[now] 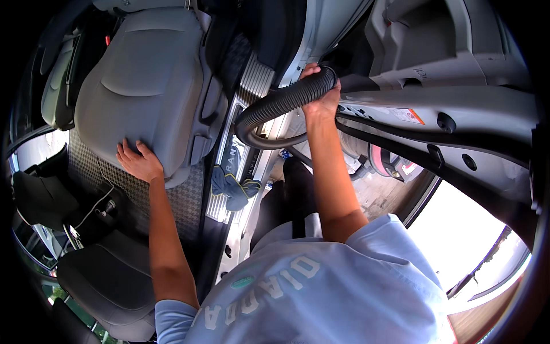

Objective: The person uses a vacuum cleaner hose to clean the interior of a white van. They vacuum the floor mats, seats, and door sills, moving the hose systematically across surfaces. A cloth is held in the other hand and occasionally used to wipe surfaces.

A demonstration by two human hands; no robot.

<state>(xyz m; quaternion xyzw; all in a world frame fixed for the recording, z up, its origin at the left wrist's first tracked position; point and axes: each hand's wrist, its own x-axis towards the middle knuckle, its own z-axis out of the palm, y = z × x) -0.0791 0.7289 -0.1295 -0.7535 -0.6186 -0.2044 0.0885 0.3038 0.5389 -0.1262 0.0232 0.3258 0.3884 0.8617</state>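
Note:
My left hand (140, 162) lies flat on the front edge of a grey car seat cushion (142, 81), fingers spread, with nothing in it. A thick black corrugated vacuum hose (283, 101) is gripped by my right hand (323, 101) beside the door opening. From that grip the hose bends down to the left, loops over the metal door sill (255, 84) and runs back beneath my right forearm. Its far end by the hand is hidden. On the sill, between my arms, rests a crumpled grey-blue cloth (234, 185) with yellow edging.
An opened car door (429, 103) stands on the right. Below it, on the paved ground, is a partly hidden red and grey machine (386, 161). A patterned floor mat (180, 202) lies before the seat, with a thin white cable (94, 197) and another dark seat (107, 279) nearby.

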